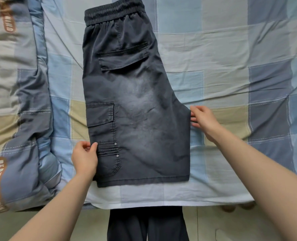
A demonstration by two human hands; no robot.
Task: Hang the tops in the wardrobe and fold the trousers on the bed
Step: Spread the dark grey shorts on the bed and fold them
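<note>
Trousers (132, 101), head view: one dark grey cargo pair lies flat on the bed (231, 49), already halved lengthwise so one leg sits on the other, waistband at the far end, hem toward the person. Back pocket and side cargo pocket face up. Cloth looks smooth, edges roughly aligned.

Left hand (84, 157) pinches the outer seam edge near the lower cargo pocket, thumb on top of the fabric. Right hand (204, 119) has its fingers at the inner edge just below the crotch point; whether they grip the cloth or only touch it I cannot tell, since the fingertips meet the edge side-on.

Progress, judged: first fold is done; the crosswise folds, hem toward waistband, are not yet made. So this pair is perhaps partway through folding.

A rolled quilt (22, 119) with orange lettering lies along the left side of the bed, apart from the trousers. No tops and no wardrobe show here, so the hanging part cannot be assessed.
</note>
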